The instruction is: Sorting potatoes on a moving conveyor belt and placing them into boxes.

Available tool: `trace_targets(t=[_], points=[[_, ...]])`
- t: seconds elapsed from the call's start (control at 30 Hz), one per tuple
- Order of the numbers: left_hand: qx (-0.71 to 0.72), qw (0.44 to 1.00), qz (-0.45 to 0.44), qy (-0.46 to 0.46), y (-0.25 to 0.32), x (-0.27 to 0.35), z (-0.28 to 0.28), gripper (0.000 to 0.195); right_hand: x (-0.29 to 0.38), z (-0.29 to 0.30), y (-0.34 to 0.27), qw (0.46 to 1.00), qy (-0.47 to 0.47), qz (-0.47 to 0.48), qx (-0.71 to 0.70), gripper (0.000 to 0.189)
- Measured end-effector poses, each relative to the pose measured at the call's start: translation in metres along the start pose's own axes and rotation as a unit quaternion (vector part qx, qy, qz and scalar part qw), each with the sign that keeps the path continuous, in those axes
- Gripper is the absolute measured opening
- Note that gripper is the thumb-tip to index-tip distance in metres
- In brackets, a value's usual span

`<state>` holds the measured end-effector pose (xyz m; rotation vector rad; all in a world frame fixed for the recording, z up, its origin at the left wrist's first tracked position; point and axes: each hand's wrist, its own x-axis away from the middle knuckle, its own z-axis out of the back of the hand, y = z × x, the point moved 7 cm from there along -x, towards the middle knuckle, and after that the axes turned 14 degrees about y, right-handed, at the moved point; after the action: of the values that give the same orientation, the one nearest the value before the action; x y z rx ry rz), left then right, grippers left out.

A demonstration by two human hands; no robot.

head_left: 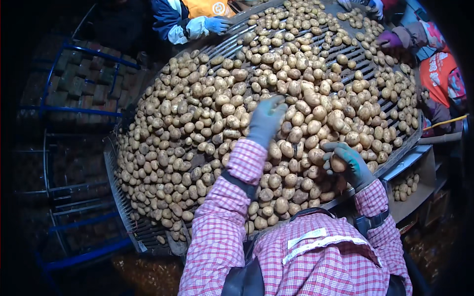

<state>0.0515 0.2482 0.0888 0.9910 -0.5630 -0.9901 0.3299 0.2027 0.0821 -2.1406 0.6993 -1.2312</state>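
A wide heap of soil-marked potatoes (177, 122) covers a slatted sorting table (350, 55) in front of me. My left hand (267, 117), in a grey-blue glove, reaches over the middle of the heap. Its fingers bend down among the potatoes, and whether they hold one is hidden. Nearer the table's right front edge, my right hand (350, 162) wears a grey and teal glove. A brown potato (337, 164) sits in its curled fingers, just above the heap.
Across the table a co-worker's blue-gloved hand (218, 25) rests at the rim. Another person's purple-gloved hand (389, 39) touches potatoes at the right. An open cardboard box (418, 192) with potatoes stands below the right edge. Blue metal frames (87, 111) stand at the left.
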Motion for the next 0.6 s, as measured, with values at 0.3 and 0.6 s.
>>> trace_targets(t=[0.3,0.6], points=[[-0.368,0.903,-0.048,0.214,-0.087,-0.065,0.15,0.05,-0.002,-0.007,0.022,0.998,-0.006,-0.051,-0.032,0.037],[-0.212,0.971,0.092,0.062,-0.076,-0.087,0.103,0.041,-0.015,-0.003,0.013,0.997,0.04,-0.043,-0.057,0.036]])
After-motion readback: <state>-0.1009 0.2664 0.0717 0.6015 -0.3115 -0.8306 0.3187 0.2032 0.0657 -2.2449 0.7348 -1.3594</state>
